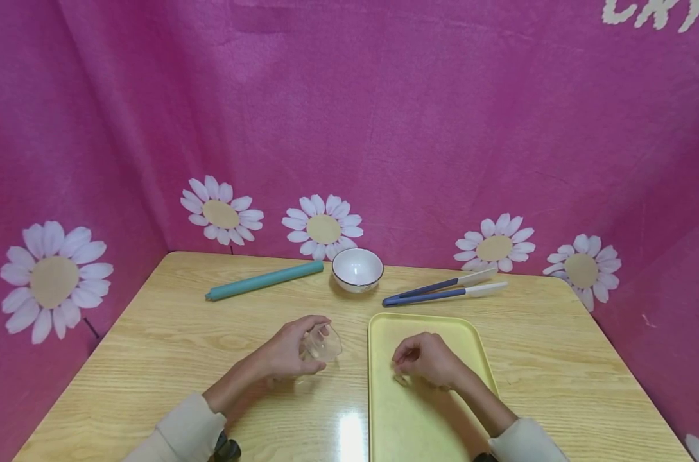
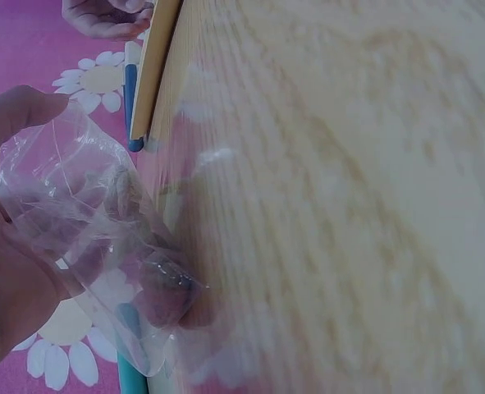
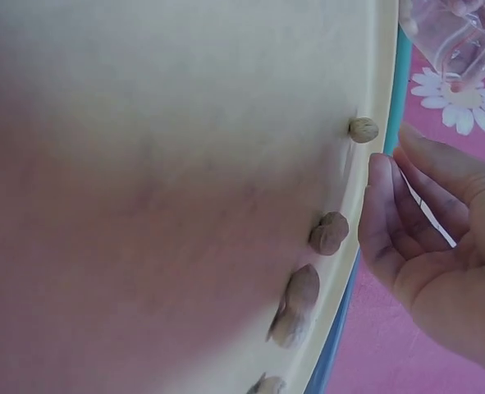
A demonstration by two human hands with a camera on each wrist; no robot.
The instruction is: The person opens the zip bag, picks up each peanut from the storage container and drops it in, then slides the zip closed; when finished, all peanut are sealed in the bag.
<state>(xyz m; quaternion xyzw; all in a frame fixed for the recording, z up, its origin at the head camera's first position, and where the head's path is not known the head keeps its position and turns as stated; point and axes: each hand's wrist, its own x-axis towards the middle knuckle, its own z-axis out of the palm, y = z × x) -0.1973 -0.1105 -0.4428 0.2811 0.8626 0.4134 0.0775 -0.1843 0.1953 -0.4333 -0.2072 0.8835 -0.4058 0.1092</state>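
My left hand (image 1: 291,350) holds a clear plastic bag (image 1: 324,343) over the table, left of the yellow tray (image 1: 374,385). In the left wrist view the thumb pinches the edge of the bag (image 2: 70,176); a tan lump shows through the film, too blurred to name. Over the tray, my right hand (image 1: 430,359) reaches down with bent fingers. Thumb and fingertips come close together, with nothing visible between them in the right wrist view. Below them on the tray lie several peanuts in shells, among them a small round one (image 3: 363,130), a brown one (image 3: 329,233) and a longer one (image 3: 295,305).
A white bowl with a dark rim (image 1: 357,269) stands at the back of the table. To its left lies a teal stick (image 1: 265,280), to its right blue and white tongs (image 1: 436,293). A pink curtain with daisies (image 1: 349,115) surrounds the wooden table (image 1: 170,333).
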